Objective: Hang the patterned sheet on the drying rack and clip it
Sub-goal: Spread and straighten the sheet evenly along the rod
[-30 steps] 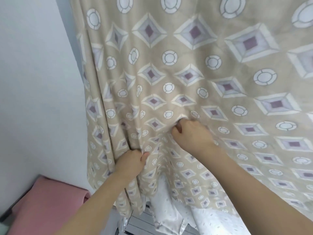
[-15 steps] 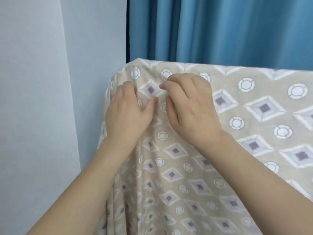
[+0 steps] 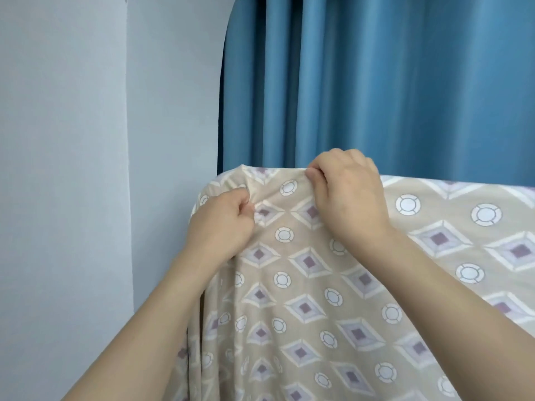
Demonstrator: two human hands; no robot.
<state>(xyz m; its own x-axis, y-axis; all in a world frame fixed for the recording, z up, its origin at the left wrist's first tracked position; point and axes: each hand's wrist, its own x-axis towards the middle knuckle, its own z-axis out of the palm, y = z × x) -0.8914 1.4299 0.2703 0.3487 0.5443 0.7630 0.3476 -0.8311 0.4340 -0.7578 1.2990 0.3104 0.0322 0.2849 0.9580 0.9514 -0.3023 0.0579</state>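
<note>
The patterned sheet (image 3: pixel 333 285), beige with purple diamonds and white rings, hangs draped over a drying rack that it hides entirely. Its top fold runs from the left corner off to the right edge of view. My left hand (image 3: pixel 223 224) pinches a fold of the sheet just below the top left corner. My right hand (image 3: pixel 347 195) pinches the fabric at the top fold, a little to the right of the left hand. No clip is visible.
A blue curtain (image 3: pixel 376 82) hangs right behind the sheet's top. A pale wall (image 3: pixel 72 169) stands close on the left, with a corner near the sheet's left edge.
My view rose from the sheet's lower part to its top. Both hands moved up from the hanging folds to the top left corner; the right hand now pinches at the top fold.
</note>
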